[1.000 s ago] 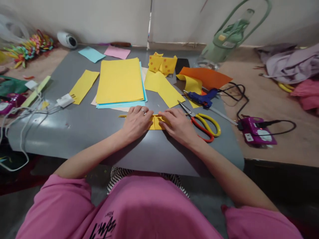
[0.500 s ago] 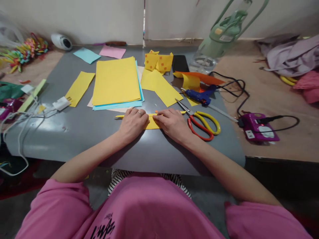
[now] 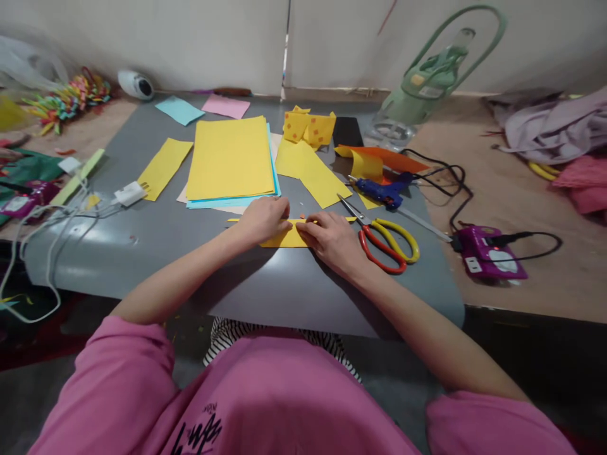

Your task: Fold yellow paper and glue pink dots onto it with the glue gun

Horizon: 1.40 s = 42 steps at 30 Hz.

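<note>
A folded piece of yellow paper (image 3: pixel 284 239) lies flat near the front of the grey table mat, its narrow ends poking out on both sides of my hands. My left hand (image 3: pixel 265 219) has its fingers curled and pinched at the upper folded edge. Close beside it, my right hand (image 3: pixel 331 239) grips the same edge, thumb and fingertips together. The fingers partly cover the fold. Scissors (image 3: pixel 379 237) with one red and one yellow handle lie just right of my right hand, blades partly open. Tiny orange scraps (image 3: pixel 302 216) sit just beyond the paper.
A stack of yellow sheets (image 3: pixel 232 158) over blue ones lies behind my left hand. Further right are yellow strips (image 3: pixel 322 180), a spotted yellow paper piece (image 3: pixel 310 127), a blue glue gun (image 3: pixel 384 191), a purple power socket (image 3: pixel 493 253) and a green bottle (image 3: pixel 417 88). White cables (image 3: pixel 52 218) trail left.
My left hand has lifted and turned a little, its fingers now more curled at the fold. My right hand stays almost in place. The whole view has shifted slightly.
</note>
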{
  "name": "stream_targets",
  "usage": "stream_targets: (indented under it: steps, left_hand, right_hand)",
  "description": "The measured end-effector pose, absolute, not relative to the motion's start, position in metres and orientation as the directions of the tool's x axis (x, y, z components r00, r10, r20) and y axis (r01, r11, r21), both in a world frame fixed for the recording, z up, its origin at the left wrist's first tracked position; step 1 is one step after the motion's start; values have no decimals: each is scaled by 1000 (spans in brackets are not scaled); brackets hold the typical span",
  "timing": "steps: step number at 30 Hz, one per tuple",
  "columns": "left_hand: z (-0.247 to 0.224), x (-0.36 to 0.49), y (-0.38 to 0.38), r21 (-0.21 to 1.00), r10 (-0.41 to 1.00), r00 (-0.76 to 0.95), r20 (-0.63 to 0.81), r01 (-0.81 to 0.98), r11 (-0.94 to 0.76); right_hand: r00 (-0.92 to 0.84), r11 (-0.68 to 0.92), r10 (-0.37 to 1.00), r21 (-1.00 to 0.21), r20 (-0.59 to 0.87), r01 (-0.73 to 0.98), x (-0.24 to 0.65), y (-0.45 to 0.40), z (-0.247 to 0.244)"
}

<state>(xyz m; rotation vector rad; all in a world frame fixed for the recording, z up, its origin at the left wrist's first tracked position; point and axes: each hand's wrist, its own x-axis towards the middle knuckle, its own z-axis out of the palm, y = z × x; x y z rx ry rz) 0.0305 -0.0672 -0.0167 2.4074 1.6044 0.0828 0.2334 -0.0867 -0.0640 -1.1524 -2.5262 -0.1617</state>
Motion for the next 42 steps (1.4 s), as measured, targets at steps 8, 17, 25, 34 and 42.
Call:
stream_targets:
  steps: [8,17,25,34,42]
  left_hand:
    - [-19,32,-54,277,913,383,-142,901,-335]
    - [-22,29,-68,316,888,461,-6,843,-435]
    - [-22,17,-103,290,722,692,-10,693,-660]
    - [-16,16,-116,196,711,698,-93,712,-674]
    - [-9,15,-91,263,719,688,-102,715,-648]
  right_hand:
    - [-607,673,696,-53,385,738,234,-87,-68]
    - [-644,754,641,-185,418,631,237,-97,-53]
    - [-716,803,585,-142,381,580,244,-106,-54]
    - [-766,804,518,91,380,588,241,-118,-52]
    - [-804,835,540,-42,251,548,241,-111,-49]
